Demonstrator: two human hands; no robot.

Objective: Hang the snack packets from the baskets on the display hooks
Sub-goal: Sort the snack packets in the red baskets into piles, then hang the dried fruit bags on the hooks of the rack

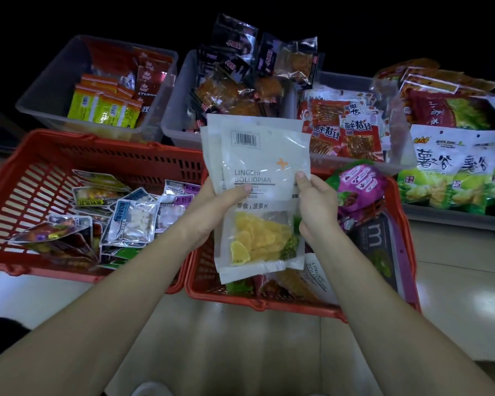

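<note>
A small stack of white pineapple-slice packets [257,167] with yellow fruit showing through a clear window is held upright above the right red basket [257,302]. My left hand [212,207] grips the stack's left edge, thumb on the front. My right hand [316,207] pinches its right edge. That basket holds a purple packet [360,184], a dark packet [375,235] and another white packet [316,274]. The left red basket [103,152] holds several small flat snack packets [132,221]. No display hooks are in view.
Behind the red baskets stand grey bins on the tiled floor: one [49,90] with yellow-green and red sachets, one [177,121] with dark packets of brown snacks, one [397,155] with red packets. Green-and-white chip bags [455,178] lie at the right.
</note>
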